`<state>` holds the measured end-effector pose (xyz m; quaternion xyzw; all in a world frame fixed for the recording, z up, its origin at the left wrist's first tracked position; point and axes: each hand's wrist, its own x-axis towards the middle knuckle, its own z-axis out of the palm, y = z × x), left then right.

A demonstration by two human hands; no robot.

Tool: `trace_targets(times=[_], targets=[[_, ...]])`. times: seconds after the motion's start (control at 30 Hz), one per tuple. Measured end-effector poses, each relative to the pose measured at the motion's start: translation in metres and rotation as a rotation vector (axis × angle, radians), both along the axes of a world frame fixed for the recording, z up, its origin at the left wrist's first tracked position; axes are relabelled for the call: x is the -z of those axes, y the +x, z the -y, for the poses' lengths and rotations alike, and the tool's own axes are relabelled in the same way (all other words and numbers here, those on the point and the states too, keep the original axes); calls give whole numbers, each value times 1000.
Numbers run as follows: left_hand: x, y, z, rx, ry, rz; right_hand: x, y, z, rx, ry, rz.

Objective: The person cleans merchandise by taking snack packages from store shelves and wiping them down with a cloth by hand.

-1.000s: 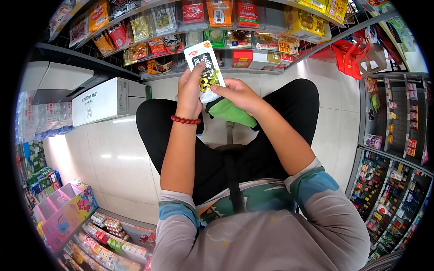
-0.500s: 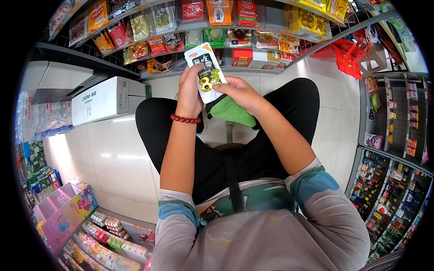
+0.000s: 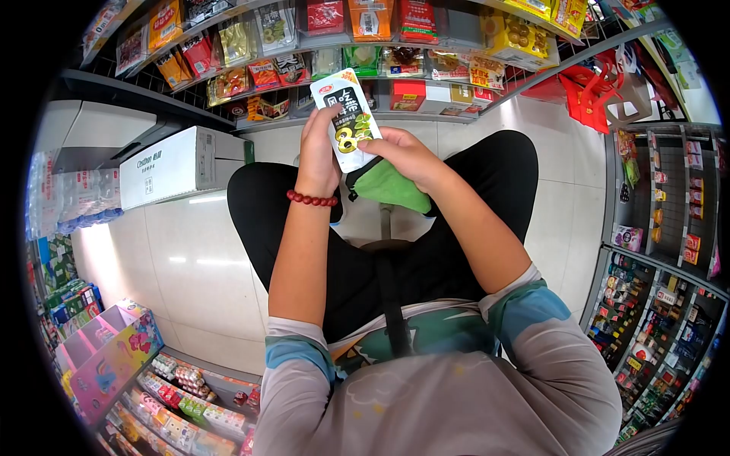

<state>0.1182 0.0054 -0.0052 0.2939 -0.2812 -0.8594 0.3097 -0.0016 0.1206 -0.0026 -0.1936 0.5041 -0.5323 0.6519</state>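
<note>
A white snack packet [image 3: 346, 118] with a black label and green and yellow pictures is held upright in front of me. My left hand [image 3: 318, 152] grips its left edge, the thumb lying across the front; a red bead bracelet [image 3: 312, 200] circles that wrist. On the lower right edge of the packet, my right hand [image 3: 404, 157] pinches it with the thumb on the front. A green cloth item [image 3: 391, 188] with a dark edge hangs below my right hand; how it is held is hidden.
Shelves of packaged snacks [image 3: 327, 61] stand ahead. A white carton [image 3: 169, 169] and wrapped bottles [image 3: 80, 196] are at the left, a pink display box [image 3: 114, 365] lower left. Red bags [image 3: 589, 99] hang upper right, above more racks [image 3: 658, 296].
The packet has tilted slightly between my hands, and its printed surface has shifted a little. Both hands keep their hold on it.
</note>
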Motion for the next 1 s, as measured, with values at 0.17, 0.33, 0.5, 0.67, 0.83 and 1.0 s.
trace_targets(times=[0.17, 0.33, 0.5, 0.67, 0.83, 1.0], targets=[[1, 0, 1, 11, 28, -25, 0, 0, 1, -1, 15, 17], [2, 1, 2, 46, 25, -18, -1, -1, 0, -2, 13, 29], [-10, -3, -1, 107, -30, -142, 3, 2, 1, -33, -6, 27], [-12, 4, 2, 73, -25, -233, 11, 2, -6, -124, -12, -39], [-9, 6, 10, 7, -138, -205, -27, -35, -29, -714, -326, -307], [-8, -1, 3, 57, -189, -27, -27, -44, -36, -193, -271, -248]])
